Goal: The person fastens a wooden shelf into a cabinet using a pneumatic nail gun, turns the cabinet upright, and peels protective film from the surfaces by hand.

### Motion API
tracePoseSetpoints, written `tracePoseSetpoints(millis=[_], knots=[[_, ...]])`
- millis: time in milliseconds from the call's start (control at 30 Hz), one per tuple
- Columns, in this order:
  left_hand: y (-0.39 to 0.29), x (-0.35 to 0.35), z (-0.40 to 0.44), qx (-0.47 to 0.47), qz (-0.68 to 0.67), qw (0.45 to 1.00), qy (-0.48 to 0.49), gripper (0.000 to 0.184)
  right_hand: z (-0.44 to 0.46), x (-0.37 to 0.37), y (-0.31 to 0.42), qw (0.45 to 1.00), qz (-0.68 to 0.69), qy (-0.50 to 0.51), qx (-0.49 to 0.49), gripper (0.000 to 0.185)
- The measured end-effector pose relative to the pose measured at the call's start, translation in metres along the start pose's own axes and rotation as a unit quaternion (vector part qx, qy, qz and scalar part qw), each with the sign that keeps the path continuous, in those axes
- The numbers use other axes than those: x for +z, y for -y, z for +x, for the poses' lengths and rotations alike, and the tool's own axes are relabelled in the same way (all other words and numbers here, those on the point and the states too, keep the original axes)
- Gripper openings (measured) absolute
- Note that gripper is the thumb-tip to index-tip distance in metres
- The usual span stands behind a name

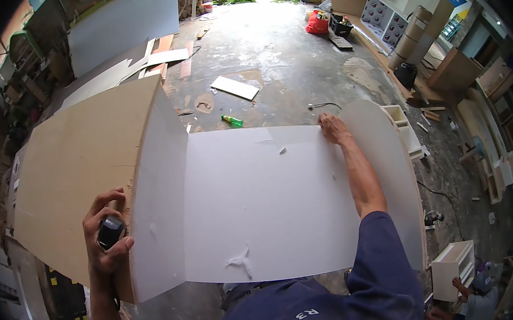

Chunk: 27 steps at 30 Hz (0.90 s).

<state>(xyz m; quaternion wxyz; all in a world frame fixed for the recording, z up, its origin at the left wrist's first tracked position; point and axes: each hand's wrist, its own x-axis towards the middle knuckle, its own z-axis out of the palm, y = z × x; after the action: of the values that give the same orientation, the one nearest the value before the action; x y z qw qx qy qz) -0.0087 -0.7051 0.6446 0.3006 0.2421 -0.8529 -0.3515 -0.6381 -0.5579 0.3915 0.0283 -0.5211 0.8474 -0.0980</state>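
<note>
A large white panel lies in front of me, joined to an upright side panel on the left and a rounded side panel on the right. My left hand is wrapped round a black tool beside the left panel's edge, against its tan outer face. At the far right corner of the white panel, my right hand rests on the edge with its fingers bent; what they hold, if anything, is hidden. White scraps lie on the panel.
Beyond the panels, a white board and a green bottle lie on the floor. A cable runs along the right. Another person crouches at lower right by a small white cabinet. Boards lean at upper left.
</note>
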Motion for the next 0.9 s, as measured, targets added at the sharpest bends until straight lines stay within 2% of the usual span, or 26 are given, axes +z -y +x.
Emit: tracePoseSetpoints(millis=[100,167,267,400,467,500,567,700,800,833,900], knots=[[0.000,0.000,0.000,0.003,0.003,1.000,0.002,0.048,-0.001,-0.008,0.014,0.998,0.000,-0.035,-0.053,0.015],[0.000,-0.001,0.000,0.004,0.007,1.000,0.002,0.048,0.011,-0.011,0.022,0.986,-0.141,0.057,-0.067,0.019],[-0.002,0.000,0.000,0.004,0.002,1.000,0.001,0.048,0.029,-0.002,0.020,0.970,-0.203,0.102,-0.085,0.020],[-0.003,0.001,0.000,-0.001,-0.012,1.000,-0.010,0.047,0.028,0.000,0.021,0.959,-0.243,0.093,-0.112,0.020],[-0.003,0.001,0.000,-0.004,-0.016,1.000,-0.012,0.046,0.023,0.009,0.014,0.955,-0.258,0.027,-0.143,0.018],[-0.002,0.002,0.000,-0.001,-0.022,1.000,-0.015,0.047,0.021,0.014,0.009,0.954,-0.259,0.028,-0.146,0.018],[0.000,0.002,-0.001,-0.001,-0.029,0.999,-0.016,0.047,0.015,0.021,0.005,0.960,-0.231,-0.054,-0.147,0.017],[0.002,0.001,0.000,0.003,-0.018,1.000,-0.008,0.047,-0.003,0.023,0.001,0.978,-0.157,-0.108,-0.081,0.017],[0.005,0.002,0.001,0.001,-0.025,1.000,-0.013,0.047,-0.026,0.032,0.006,0.979,-0.020,-0.201,-0.021,0.012],[0.005,0.001,0.000,0.002,-0.023,1.000,-0.013,0.047,-0.032,0.037,0.007,0.979,-0.021,-0.201,-0.020,0.012],[0.005,0.000,0.001,0.004,-0.017,1.000,-0.007,0.047,-0.043,0.044,0.009,0.951,0.114,-0.286,0.010,0.009]])
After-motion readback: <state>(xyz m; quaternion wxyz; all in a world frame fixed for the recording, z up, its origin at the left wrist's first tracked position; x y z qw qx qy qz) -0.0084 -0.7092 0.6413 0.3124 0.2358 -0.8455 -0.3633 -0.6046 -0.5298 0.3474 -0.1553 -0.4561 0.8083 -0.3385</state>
